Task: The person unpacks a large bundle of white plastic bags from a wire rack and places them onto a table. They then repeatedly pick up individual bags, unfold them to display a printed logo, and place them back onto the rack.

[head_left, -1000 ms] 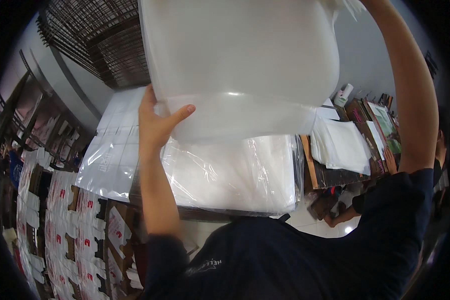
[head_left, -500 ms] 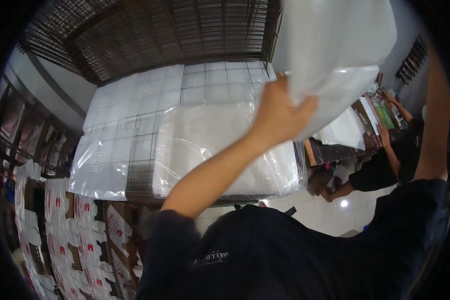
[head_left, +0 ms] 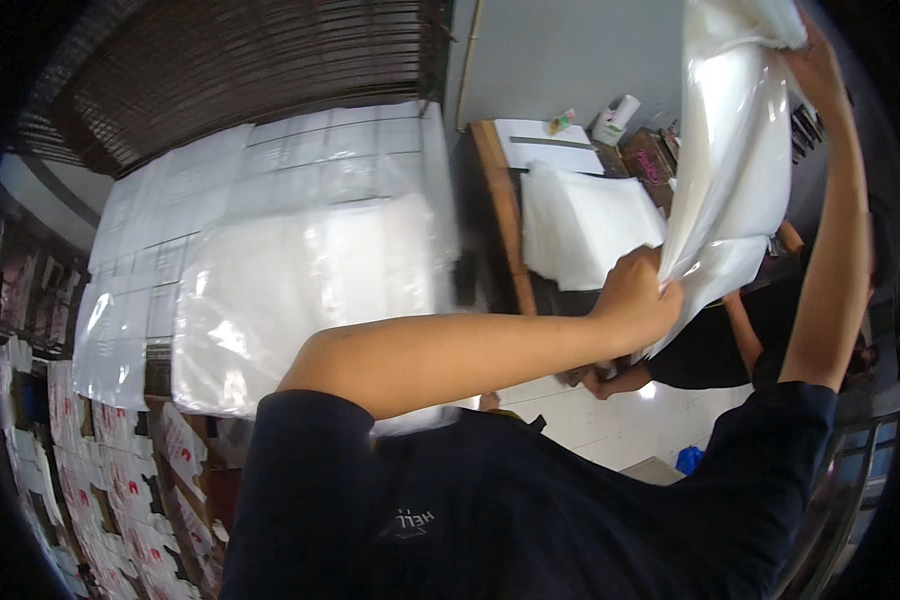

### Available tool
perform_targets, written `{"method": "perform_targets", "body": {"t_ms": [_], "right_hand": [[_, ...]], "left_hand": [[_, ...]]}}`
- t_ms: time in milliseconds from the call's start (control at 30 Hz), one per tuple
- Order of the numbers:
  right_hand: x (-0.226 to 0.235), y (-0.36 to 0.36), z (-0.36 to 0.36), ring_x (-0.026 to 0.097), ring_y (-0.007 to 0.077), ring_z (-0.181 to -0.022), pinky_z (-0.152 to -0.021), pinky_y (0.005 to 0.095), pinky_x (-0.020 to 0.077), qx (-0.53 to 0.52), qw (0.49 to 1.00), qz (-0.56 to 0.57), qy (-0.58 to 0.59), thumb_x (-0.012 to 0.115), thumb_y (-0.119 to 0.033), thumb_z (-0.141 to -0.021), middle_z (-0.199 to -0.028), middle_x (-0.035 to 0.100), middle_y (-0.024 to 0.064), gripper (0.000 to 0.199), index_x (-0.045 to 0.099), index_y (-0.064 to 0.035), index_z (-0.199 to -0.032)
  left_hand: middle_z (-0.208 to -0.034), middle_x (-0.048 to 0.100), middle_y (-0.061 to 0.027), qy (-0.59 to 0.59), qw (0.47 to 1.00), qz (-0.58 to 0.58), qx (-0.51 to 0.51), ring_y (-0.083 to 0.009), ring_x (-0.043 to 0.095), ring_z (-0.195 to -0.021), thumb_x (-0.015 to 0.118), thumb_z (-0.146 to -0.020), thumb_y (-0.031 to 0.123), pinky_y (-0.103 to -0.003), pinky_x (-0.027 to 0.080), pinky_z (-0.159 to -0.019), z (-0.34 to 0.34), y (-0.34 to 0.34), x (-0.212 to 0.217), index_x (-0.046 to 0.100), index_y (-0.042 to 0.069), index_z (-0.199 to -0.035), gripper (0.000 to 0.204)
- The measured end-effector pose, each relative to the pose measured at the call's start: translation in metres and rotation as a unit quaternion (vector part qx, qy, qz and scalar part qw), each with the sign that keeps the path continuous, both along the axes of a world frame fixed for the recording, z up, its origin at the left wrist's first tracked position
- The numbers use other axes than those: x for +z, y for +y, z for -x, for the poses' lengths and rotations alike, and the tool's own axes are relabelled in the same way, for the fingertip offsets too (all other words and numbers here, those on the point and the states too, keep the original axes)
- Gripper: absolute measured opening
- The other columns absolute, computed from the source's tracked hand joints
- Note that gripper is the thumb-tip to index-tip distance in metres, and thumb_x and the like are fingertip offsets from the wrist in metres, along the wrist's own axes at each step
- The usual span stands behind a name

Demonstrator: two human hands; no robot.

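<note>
While held aloft, plastic bag (head_left: 735,170) hangs long axis vertical; left hand (head_left: 635,300) grips bottom; right hand (head_left: 820,60) grips top.

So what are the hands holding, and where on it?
A clear plastic bag: left hand grips its lower edge, right hand its top.

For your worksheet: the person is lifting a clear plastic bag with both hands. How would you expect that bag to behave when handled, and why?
The clear plastic bag is probably floppy: it sags and creases between the left hand and the right hand. It seems light, being held high by its edges. Its glossy shine suggests a slippery surface.
</note>
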State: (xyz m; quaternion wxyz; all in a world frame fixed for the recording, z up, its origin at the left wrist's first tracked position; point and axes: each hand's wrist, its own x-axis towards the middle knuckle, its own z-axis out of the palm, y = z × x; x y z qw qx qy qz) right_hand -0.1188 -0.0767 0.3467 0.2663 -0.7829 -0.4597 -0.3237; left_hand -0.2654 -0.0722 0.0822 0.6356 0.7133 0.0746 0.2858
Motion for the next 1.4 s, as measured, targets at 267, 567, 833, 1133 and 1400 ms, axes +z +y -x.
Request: {"method": "perform_targets", "body": {"t_ms": [267, 567, 833, 1133, 1400], "right_hand": [[-0.141, -0.032, -0.288, 0.056, 0.0322, -0.116, -0.102, 0.0401, 0.0395, 0.145, 0.984, 0.105, 0.005, 0.063, 0.001, -0.068, -0.125, 0.056, 0.0234, 0.064, 0.047, 0.0066, -0.13], [-0.248, 0.035, -0.28, 0.059, 0.0289, -0.098, -0.099, 0.0461, 0.035, 0.174, 0.929, 0.318, -0.078, 0.062, 0.0, -0.059, -0.097, 0.067, 0.0079, 0.04, 0.064, -0.01, -0.098], [-0.493, 0.117, -0.236, 0.05, 0.0203, -0.112, -0.11, 0.0499, 0.0233, 0.283, 0.778, 0.54, -0.154, 0.062, -0.016, -0.074, -0.098, 0.066, -0.0033, 0.031, 0.068, -0.0294, -0.101], [-0.503, 0.115, -0.235, 0.045, 0.0198, -0.118, -0.106, 0.0484, 0.0258, 0.286, 0.793, 0.528, -0.099, 0.066, -0.015, -0.068, -0.101, 0.058, 0.0019, 0.038, 0.068, -0.0277, -0.103], [-0.505, 0.135, -0.223, 0.045, 0.0197, -0.118, -0.107, 0.0499, 0.0251, 0.255, 0.783, 0.567, -0.022, 0.067, -0.013, -0.065, -0.107, 0.06, 0.0008, 0.041, 0.067, -0.0289, -0.103]], "left_hand": [[-0.089, 0.066, -0.0258, 0.166, 0.983, 0.07, 0.044, -0.0406, 0.065, -0.086, 0.058, -0.08, 0.022, -0.045, 0.051, -0.076, -0.152, -0.061, -0.112, 0.063, -0.003, -0.106, 0.036], [-0.101, 0.063, -0.0262, 0.272, 0.919, 0.279, 0.054, -0.0357, 0.063, -0.095, 0.069, -0.077, 0.032, -0.043, 0.051, -0.078, -0.279, -0.118, -0.223, 0.055, -0.004, -0.115, 0.053], [-0.114, 0.057, -0.0116, 0.332, 0.808, 0.255, -0.415, -0.0194, 0.059, -0.09, 0.067, -0.083, 0.042, -0.036, 0.051, -0.072, -0.222, -0.065, -0.239, 0.033, 0.008, -0.14, 0.074], [-0.124, 0.052, -0.0087, 0.327, 0.839, 0.39, -0.193, -0.0187, 0.056, -0.105, 0.063, -0.089, 0.037, -0.034, 0.046, -0.086, -0.049, 0.02, -0.168, 0.032, 0.012, -0.142, 0.066], [-0.123, 0.051, -0.0175, 0.318, 0.921, 0.185, -0.131, -0.0217, 0.057, -0.104, 0.067, -0.087, 0.029, -0.037, 0.047, -0.087, -0.071, 0.016, -0.159, 0.036, 0.007, -0.139, 0.065]]}}
